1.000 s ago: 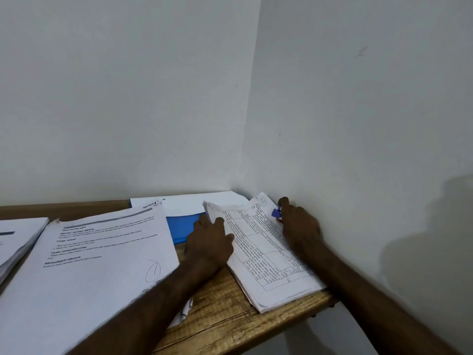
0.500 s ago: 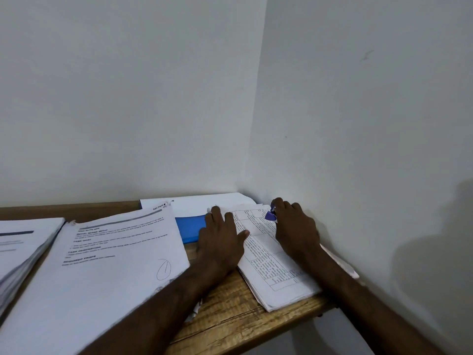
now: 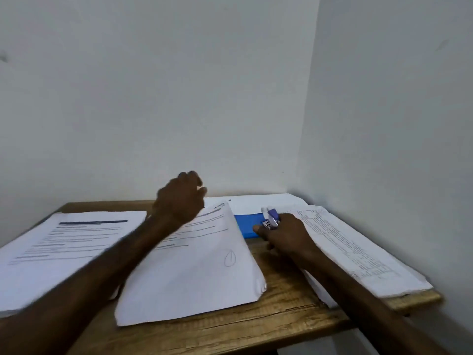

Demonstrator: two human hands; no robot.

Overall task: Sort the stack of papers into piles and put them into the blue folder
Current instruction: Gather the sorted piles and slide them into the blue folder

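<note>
Hands: right hand (image 3: 284,234) rests low, gripping a small stapler (image 3: 271,218). Left hand (image 3: 180,199) is raised, fingers curled; blur prevents telling whether it holds anything. Wooden worktop (image 3: 256,329) carries three paper piles: one under the left forearm (image 3: 64,239), one between the hands (image 3: 192,272), one right of the right hand (image 3: 358,252). Blue folder (image 3: 247,225) lies just left of the right hand, partly under a white sheet (image 3: 256,201) beyond.

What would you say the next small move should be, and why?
I'd probably lower the left hand onto the middle pile to steady it: it hovers above the pile's far edge, while the right hand grips the stapler near that pile's far right corner.
</note>
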